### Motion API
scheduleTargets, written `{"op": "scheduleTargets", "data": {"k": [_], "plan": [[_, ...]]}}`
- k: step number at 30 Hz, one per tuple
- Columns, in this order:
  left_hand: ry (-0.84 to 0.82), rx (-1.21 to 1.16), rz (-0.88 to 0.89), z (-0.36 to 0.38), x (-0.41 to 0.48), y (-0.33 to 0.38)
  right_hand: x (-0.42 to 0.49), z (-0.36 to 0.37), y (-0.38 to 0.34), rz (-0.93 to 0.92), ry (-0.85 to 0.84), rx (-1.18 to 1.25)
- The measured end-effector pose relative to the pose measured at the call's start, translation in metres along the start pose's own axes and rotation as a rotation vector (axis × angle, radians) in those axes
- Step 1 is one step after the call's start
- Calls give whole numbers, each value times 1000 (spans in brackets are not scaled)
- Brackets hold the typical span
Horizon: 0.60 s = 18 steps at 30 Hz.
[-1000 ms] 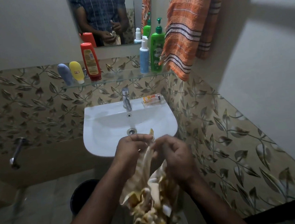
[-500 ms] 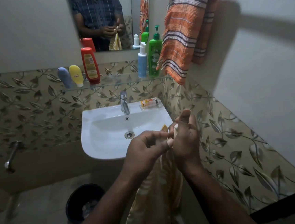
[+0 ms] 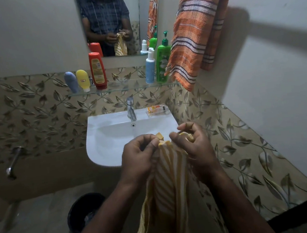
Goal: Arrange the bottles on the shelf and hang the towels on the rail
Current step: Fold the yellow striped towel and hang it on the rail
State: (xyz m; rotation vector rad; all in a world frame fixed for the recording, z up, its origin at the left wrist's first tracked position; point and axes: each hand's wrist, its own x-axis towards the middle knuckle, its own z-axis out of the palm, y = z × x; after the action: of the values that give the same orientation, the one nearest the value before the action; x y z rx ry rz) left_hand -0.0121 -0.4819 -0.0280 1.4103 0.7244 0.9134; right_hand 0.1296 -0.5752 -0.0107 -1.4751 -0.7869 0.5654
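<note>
A yellow-and-white striped towel hangs down in front of the sink; my left hand and my right hand both pinch its top edge, close together. An orange striped towel hangs from the rail at the upper right wall. On the glass shelf stand a grey-blue bottle, a yellow bottle, a red bottle, a blue-and-white pump bottle and a green pump bottle.
A white sink with a tap is under the shelf, with a small orange packet on its back rim. A black bin stands on the floor. A wall tap sticks out at the left.
The towel went from a bunched heap to hanging straight. My hands lifted its top edge and now hold it side by side, slightly spread.
</note>
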Motion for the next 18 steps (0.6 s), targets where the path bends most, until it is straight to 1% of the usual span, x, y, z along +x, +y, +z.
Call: {"op": "scheduleTargets", "data": {"k": [3,5,8,10,14,18], "plan": [[-10,5,-21,-11,5,2,-4,-17,1,-24,-148,-25],[-13,4,-33,-12,3,1,-3,-21,3,-73,-197,-61],[18,-2,-50,-15,3,-1,-1,-24,6,-84,-95,-42],[37,-7,-58,-20,3,0,-1,-25,12,-43,-30,11],[59,1,-61,-25,1,3,-6,-20,21,125,48,265],[52,-20,-50,-31,1,1,-12,-13,21,264,58,379]]}}
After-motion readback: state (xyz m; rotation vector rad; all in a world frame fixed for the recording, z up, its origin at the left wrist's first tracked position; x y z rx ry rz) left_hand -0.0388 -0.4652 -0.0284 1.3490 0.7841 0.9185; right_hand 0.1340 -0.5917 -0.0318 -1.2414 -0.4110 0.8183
